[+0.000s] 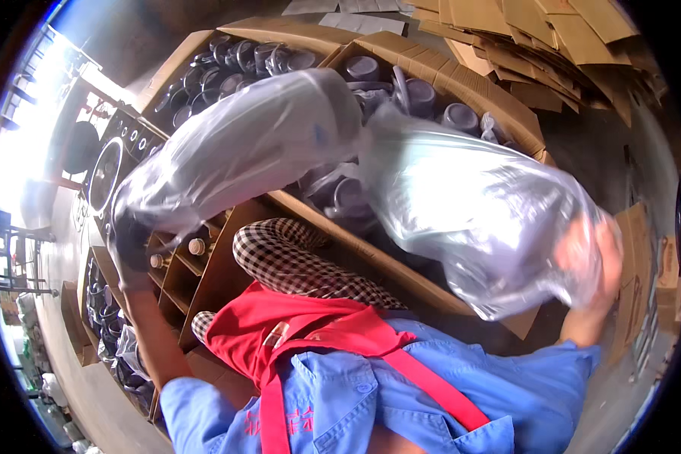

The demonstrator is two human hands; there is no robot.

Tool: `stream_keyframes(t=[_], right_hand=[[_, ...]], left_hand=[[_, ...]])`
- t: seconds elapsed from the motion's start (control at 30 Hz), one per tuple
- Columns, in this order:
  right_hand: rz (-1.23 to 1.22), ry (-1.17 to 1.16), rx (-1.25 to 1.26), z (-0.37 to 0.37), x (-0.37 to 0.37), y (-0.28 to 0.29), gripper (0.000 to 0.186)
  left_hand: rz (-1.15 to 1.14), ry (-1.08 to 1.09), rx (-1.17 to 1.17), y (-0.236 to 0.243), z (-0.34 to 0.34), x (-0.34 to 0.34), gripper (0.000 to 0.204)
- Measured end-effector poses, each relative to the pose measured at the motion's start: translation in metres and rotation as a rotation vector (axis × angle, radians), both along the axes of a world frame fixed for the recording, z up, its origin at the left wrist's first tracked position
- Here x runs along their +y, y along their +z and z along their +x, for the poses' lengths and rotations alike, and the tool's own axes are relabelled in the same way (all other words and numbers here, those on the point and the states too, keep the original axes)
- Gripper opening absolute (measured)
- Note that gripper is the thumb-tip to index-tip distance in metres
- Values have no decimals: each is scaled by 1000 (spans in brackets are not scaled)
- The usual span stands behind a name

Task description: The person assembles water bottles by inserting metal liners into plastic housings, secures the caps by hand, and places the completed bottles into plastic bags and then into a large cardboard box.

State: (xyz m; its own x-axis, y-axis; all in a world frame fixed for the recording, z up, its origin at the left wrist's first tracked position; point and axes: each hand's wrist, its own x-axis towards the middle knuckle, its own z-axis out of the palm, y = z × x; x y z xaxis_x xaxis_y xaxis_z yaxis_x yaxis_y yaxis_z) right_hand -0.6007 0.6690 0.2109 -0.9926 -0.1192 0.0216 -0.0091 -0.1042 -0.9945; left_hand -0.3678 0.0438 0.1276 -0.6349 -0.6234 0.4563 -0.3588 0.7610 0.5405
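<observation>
My left hand (pixel 134 246), dark as if gloved, grips the lower left end of a long, filled clear plastic bag (pixel 242 144). At the right, my bare right hand (pixel 599 253) clutches the outer end of a second filled plastic bag (pixel 469 200), shiny and bulging. Both bags are held up over a large open carton (pixel 424 64), and their inner ends meet or overlap near the middle. What is inside them cannot be made out through the film. Dark lidded containers (pixel 420 97) stand in the carton, some with loose plastic around them.
An adjoining carton (pixel 227 29) holds several dark round items. By my knees is a divided cardboard box (pixel 175 291) with capped bottles (pixel 197 247). Another box of dark items (pixel 98 303) stands left. Flattened cardboard (pixel 522 45) is piled at the back right.
</observation>
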Motion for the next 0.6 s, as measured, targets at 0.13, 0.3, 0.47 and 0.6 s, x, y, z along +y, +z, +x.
stream_keyframes(t=[0.13, 0.3, 0.47, 0.6], right_hand=[[-73, 606, -132, -78, -84, 15, 29], [65, 568, -368, -193, -185, -45, 28], [842, 565, 48, -267, -227, -156, 34], [1094, 716, 789, -155, -291, -121, 87]], left_hand=[[462, 24, 325, -60, 96, -23, 43], [807, 91, 749, -87, 152, -9, 43], [731, 260, 726, -84, 177, 46, 40], [648, 354, 718, -59, 206, 88, 38]])
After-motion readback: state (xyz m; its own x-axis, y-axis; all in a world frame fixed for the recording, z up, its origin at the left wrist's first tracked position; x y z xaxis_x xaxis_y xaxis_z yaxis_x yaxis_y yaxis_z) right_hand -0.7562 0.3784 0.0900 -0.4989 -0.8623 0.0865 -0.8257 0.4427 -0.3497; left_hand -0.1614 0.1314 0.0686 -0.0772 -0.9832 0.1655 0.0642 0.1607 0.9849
